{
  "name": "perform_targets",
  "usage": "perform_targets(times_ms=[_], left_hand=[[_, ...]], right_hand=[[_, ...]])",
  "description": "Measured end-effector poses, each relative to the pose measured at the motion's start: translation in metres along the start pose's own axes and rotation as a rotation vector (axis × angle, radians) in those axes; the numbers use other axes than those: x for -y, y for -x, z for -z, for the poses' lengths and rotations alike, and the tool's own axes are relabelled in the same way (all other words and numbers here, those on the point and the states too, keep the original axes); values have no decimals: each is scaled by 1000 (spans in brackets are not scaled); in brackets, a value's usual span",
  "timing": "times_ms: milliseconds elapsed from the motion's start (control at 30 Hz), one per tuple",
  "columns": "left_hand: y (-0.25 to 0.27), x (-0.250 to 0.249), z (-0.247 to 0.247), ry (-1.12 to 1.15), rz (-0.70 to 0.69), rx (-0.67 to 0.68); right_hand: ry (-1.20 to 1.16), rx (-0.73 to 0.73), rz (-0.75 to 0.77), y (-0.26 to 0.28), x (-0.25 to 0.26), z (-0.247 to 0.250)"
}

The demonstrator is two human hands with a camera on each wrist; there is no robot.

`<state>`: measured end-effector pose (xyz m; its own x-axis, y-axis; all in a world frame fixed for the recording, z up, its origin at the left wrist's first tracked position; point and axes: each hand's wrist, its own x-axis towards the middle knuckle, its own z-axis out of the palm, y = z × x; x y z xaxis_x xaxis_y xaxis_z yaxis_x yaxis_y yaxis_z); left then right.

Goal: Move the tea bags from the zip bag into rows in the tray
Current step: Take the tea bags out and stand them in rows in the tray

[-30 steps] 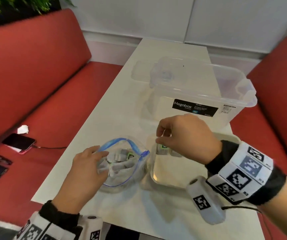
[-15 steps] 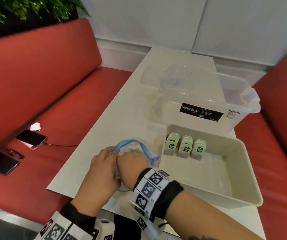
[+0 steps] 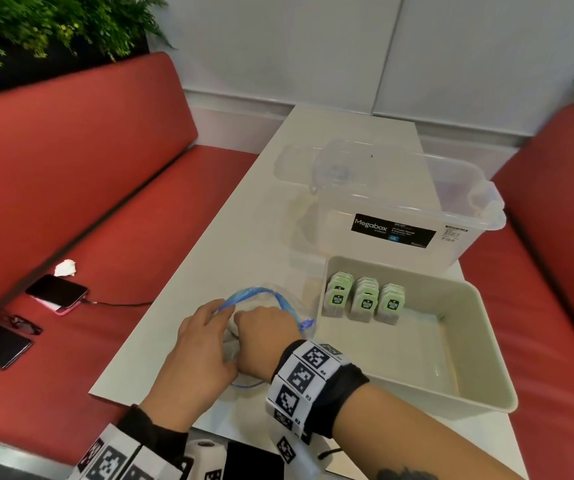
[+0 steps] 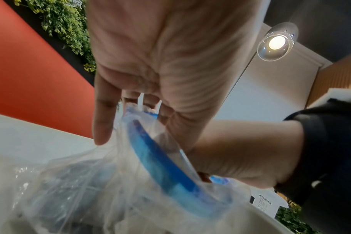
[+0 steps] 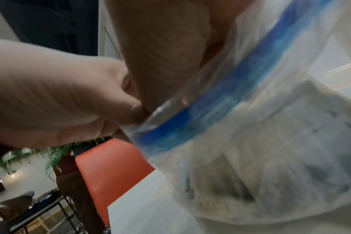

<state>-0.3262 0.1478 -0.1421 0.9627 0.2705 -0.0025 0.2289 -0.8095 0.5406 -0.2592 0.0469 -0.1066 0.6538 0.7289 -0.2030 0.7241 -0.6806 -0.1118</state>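
2 red benches (image 3: pixel 71 188) flank white table (image 3: pixel 230 258) | left grip (image 3: pixel 199 355) pinches zip bag (image 3: pixel 278 299) | right grip (image 3: pixel 264 337) unclear

Left hand (image 4: pixel 160 63) pinching blue-zippered zip bag (image 4: pixel 114 182), right hand (image 4: pixel 240 152) inside.

Tray (image 3: pixel 465 393) floor lies open near the person — storage box (image 3: pixel 399 209) blocks behind.

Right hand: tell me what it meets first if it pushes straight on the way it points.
Probably the tea bags inside the zip bag: the right hand is reaching into its open mouth, fingers hidden, so depth is unclear.
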Motion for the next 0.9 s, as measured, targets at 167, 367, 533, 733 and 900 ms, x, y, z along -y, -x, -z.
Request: perform_targets(times_ms=[167, 367, 533, 733, 900], left_hand=[[-8, 1, 4, 17, 41, 31], [-14, -12, 14, 50, 7, -49], [-13, -41, 29, 205, -170, -136], [-15, -67, 35, 562, -92, -84], [-19, -86, 31, 668, -95, 8]], right_hand=[[-69, -33, -30, 1, -5, 11], [-52, -93, 30, 13, -19, 46], [-110, -175, 44, 22, -36, 80], [-321, -267, -63, 34, -59, 97], [-378, -265, -34, 50, -72, 109]])
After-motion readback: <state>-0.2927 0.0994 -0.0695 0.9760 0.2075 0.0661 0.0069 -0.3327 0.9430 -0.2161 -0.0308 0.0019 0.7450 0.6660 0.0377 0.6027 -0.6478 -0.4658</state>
